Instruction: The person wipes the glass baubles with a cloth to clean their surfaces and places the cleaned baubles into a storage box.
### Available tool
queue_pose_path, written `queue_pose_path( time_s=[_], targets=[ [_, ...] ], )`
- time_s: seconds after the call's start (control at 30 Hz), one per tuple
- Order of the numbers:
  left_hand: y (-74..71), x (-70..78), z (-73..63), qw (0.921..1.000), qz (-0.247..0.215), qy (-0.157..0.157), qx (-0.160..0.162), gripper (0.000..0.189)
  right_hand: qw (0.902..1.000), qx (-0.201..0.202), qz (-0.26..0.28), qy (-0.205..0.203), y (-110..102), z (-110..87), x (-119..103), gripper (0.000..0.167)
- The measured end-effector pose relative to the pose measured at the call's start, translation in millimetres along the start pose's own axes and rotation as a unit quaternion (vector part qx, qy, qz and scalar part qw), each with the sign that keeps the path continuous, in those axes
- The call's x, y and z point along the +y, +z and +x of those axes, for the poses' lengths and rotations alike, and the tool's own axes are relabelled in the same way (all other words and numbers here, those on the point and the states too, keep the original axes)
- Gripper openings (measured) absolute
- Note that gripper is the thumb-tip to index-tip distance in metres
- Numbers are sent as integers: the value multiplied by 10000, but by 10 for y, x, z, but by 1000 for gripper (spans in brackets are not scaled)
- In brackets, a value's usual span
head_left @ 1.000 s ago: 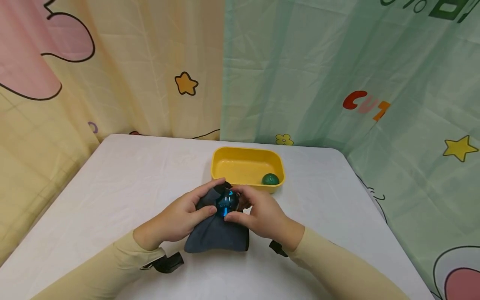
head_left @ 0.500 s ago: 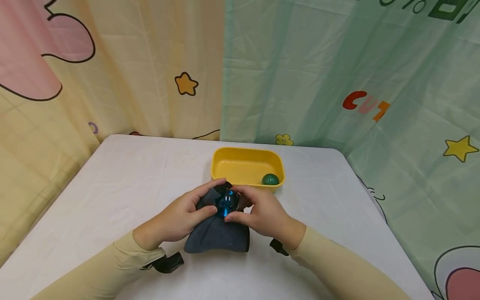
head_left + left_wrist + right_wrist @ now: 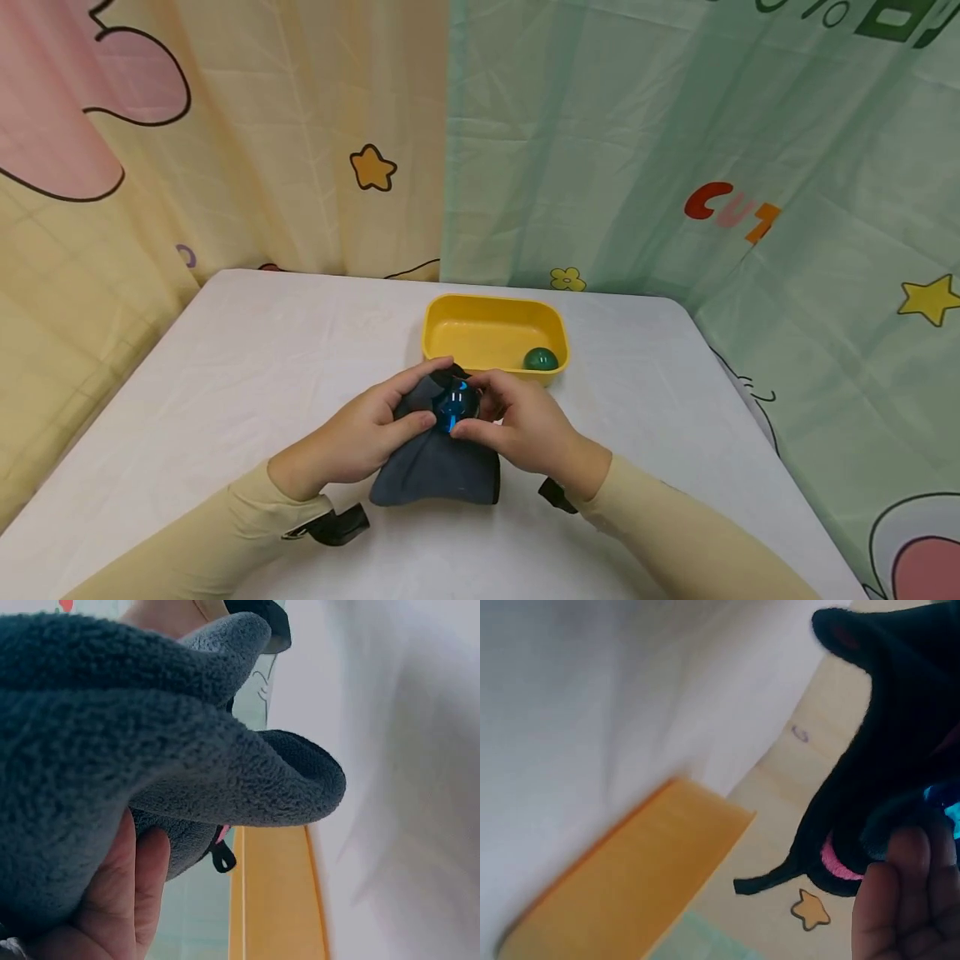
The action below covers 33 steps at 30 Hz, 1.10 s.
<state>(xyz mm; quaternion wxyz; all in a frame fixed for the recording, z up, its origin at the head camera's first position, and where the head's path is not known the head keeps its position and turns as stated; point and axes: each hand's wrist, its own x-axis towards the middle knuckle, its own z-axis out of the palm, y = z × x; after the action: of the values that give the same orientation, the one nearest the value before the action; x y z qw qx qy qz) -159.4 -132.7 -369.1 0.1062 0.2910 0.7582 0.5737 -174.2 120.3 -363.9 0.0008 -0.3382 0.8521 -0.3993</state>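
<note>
A shiny, see-through blue ball [image 3: 456,405] sits between both hands over a grey fleecy cloth [image 3: 442,477]. My left hand [image 3: 367,427] holds the cloth from the left, its thumb at the ball's edge. From the right, my right hand [image 3: 531,427] pinches the ball between thumb and fingers. In the left wrist view the cloth [image 3: 150,757] drapes over the left fingers [image 3: 112,900]. A black loop and a bit of pink show on the cloth's edge. The right wrist view shows the right fingers [image 3: 907,892] against the dark cloth [image 3: 900,690]; only a blue glint of the ball is visible.
Just beyond the hands stands a yellow rectangular bin [image 3: 472,333], with a dark green ball [image 3: 541,359] in its right front corner. A white cloth covers the table [image 3: 285,350]. Printed curtains [image 3: 570,150] hang behind it and along the sides.
Hardly anything differs. Both hands, the blue ball and the cloth keep nearly the same place, with a very slight shift to the right.
</note>
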Motion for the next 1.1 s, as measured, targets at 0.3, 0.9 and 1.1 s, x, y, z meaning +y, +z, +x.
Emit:
queue_pose_path(
  time_s=[0.3,0.9,1.1],
  targets=[
    [-31,3,0,9999,-86,37,63,61,9951,-510,-540,-651,-55,17,16,75],
    [-39,-29,-23,9999,96,62,56,60,9932,-440,-933,-537,-9,14,-12,79],
    [-33,-10,-33,9999,23,122,-39,58,9990,-277,50,335,27,8,-54,67]
  ],
)
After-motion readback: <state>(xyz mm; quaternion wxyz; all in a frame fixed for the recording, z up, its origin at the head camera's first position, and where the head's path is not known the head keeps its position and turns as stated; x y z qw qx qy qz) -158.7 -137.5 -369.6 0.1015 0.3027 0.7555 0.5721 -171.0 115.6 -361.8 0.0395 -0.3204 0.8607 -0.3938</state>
